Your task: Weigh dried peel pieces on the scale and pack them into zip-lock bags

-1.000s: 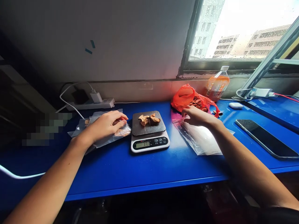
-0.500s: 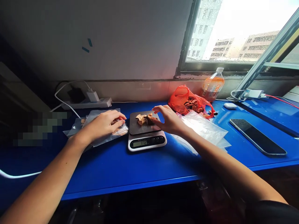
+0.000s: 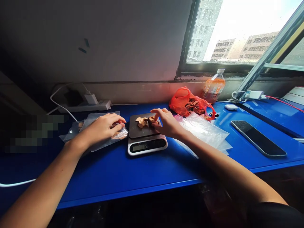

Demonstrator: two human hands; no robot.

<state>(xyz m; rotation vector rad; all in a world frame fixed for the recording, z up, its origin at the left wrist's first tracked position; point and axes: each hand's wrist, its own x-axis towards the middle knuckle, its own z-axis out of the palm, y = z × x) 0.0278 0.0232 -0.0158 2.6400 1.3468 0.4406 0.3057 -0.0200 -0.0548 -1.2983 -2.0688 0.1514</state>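
A white kitchen scale (image 3: 131, 150) with a dark top plate stands in the middle, its display lit. On the plate lie a pale dried curled piece (image 3: 142, 122) and a darker brown dried piece (image 3: 151, 120). My right hand (image 3: 166, 123) reaches over the plate's right side, thumb and index finger apart around the darker piece; the thumb is at it or very close. My left hand (image 3: 104, 126) rests, loosely curved, on a clear plastic bag (image 3: 118, 135) with brown pieces inside. Thumb and index finger are apart; the other fingers are partly hidden.
Behind my right hand sits a red plastic bag (image 3: 178, 106) of dried brown pieces, beside an orange drink bottle (image 3: 215, 87). Clear bags (image 3: 205, 131), a phone (image 3: 257, 138) and a white earphone case (image 3: 231, 107) lie rightward. A power strip (image 3: 103, 105) runs along the wall.
My right hand has moved slightly left, bringing thumb and index finger closer around the darker piece. My left hand stays on the bag. The whole view has shifted a little.
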